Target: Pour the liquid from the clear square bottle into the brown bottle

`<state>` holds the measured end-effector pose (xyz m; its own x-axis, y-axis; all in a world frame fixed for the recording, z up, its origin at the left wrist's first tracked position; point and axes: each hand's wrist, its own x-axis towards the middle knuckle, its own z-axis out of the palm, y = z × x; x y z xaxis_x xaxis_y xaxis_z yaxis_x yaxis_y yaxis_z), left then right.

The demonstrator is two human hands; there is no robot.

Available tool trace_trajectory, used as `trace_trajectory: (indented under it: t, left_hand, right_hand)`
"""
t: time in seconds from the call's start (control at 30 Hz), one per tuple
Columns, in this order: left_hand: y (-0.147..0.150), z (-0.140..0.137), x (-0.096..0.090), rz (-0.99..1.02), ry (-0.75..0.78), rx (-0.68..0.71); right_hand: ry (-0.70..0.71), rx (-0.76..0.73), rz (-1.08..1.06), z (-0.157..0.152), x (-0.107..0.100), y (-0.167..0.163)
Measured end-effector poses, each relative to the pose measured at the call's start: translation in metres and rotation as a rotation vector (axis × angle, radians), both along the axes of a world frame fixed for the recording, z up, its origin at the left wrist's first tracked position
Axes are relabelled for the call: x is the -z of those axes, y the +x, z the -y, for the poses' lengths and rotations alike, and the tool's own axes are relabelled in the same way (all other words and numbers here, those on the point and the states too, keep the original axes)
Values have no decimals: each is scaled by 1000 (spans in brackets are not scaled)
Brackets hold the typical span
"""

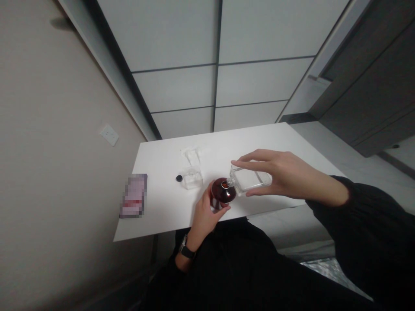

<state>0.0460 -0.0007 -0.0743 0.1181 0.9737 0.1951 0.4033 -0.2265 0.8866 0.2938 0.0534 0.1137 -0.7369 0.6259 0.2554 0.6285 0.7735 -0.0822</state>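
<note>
The left hand [205, 211] has its fingers and thumb wrapped around a dark red bottle [219, 195] near the front edge of the white table [165, 207], its open mouth facing up, while the right hand [282, 172] grips a clear glass bottle [248, 179] between thumb and fingers. That clear bottle lies tipped on its side in the grasp, its threaded neck right at the dark bottle's mouth (whether they touch, I cannot tell). Beyond the left hand sits another clear container [192, 179], with a small black piece [179, 178] at its left.
</note>
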Motion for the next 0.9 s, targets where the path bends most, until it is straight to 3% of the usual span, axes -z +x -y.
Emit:
trace_trajectory:
  t: [0.9]
  left_hand:
    - [-1,1,-2,22,-9,16]
  right_hand:
    - [16,-3,55,-2,-10,-3]
